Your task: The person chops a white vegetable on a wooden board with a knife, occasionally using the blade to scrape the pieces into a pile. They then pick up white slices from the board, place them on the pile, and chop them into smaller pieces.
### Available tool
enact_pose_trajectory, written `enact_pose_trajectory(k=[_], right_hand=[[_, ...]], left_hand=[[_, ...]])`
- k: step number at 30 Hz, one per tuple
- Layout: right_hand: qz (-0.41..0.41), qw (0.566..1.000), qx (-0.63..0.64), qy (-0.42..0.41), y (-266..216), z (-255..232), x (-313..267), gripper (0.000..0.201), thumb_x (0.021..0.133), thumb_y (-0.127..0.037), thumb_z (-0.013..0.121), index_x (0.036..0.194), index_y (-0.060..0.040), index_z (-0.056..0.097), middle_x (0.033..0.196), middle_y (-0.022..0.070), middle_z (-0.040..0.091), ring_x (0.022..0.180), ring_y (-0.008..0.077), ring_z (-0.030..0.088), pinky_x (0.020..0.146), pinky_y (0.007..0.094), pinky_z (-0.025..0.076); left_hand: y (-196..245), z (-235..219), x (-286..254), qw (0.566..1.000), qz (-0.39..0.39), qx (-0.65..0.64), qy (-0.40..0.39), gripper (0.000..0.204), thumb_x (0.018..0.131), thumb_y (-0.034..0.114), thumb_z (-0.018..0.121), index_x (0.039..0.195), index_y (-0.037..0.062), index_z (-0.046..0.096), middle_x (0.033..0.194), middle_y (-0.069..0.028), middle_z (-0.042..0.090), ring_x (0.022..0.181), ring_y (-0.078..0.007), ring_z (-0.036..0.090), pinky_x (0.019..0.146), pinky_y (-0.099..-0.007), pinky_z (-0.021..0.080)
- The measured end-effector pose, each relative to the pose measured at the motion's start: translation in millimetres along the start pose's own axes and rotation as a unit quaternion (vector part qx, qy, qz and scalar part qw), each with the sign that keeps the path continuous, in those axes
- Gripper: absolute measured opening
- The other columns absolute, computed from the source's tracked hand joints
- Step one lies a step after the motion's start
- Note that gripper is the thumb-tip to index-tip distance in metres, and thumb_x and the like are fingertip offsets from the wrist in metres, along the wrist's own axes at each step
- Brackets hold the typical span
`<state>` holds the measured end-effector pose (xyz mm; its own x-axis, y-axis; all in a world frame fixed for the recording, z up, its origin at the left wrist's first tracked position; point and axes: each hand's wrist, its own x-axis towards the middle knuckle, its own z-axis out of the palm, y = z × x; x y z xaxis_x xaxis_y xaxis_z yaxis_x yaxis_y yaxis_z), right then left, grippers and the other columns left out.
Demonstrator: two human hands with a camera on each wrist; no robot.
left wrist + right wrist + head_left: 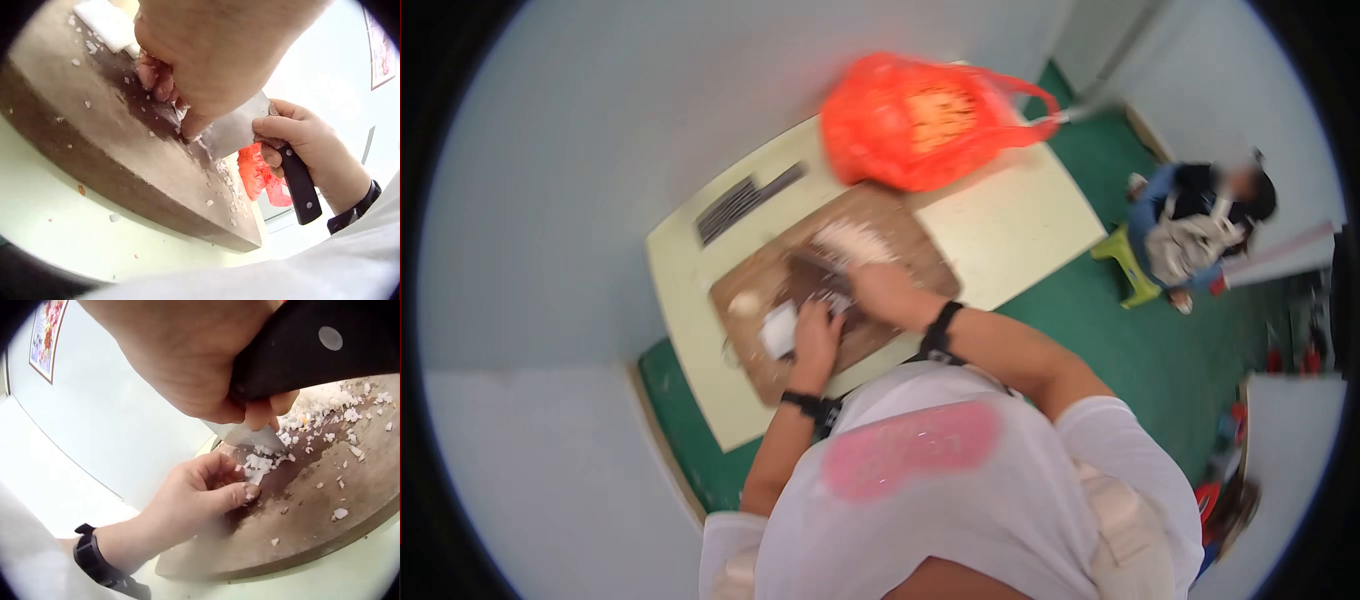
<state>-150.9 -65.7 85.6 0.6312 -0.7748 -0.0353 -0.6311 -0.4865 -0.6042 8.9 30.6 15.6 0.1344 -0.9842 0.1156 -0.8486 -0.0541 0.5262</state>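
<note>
My right hand [890, 295] grips the black handle of a cleaver [301, 190], its blade standing over the wooden chopping board [930, 265]. Close beside the blade, my left hand [815, 335] has curled fingers and a thumb around white chopped pieces [257, 467] on a dark, wet patch of the board. A smooth white block [779, 331] lies just left of this hand. Beyond the blade is a heap of finely chopped white bits [852, 242], and stray crumbs dot the board. The left hand covers part of the blade's edge in the left wrist view.
A red plastic bag [870, 125] with pale contents stands at the table's back. A dark patterned strip [745, 207] lies behind the board on the pale table [1020, 220]. To the right, a person [1195, 225] sits on a green stool [1128, 265].
</note>
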Motion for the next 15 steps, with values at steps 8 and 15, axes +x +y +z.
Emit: enact_pose_trajectory(k=[8,15], right_hand=[[0.023,0.999,-0.032,-0.009,17,4,9,0.012,0.083,-0.006,0.049,0.090,0.0015,0.055,0.077,0.0253,0.064,0.076,0.0415,0.065,0.068,0.0506,0.050],[0.013,0.999,-0.032,-0.007,12,6,6,0.012,0.083,-0.006,0.049,0.090,0.0014,0.055,0.075,0.0257,0.063,0.075,0.0416,0.064,0.068,0.0509,0.050]], left_hand=[[2,9,30,0.998,-0.019,-0.017,0.063,0.013,0.080,0.011,0.066,0.089,0.0009,0.064,0.088,-0.0161,0.060,0.082,-0.0352,0.060,0.071,-0.0424,0.049],[1,17,34,0.995,-0.030,-0.026,0.092,0.010,0.081,0.010,0.064,0.087,0.0014,0.065,0.086,-0.0162,0.060,0.081,-0.0355,0.060,0.070,-0.0423,0.049]])
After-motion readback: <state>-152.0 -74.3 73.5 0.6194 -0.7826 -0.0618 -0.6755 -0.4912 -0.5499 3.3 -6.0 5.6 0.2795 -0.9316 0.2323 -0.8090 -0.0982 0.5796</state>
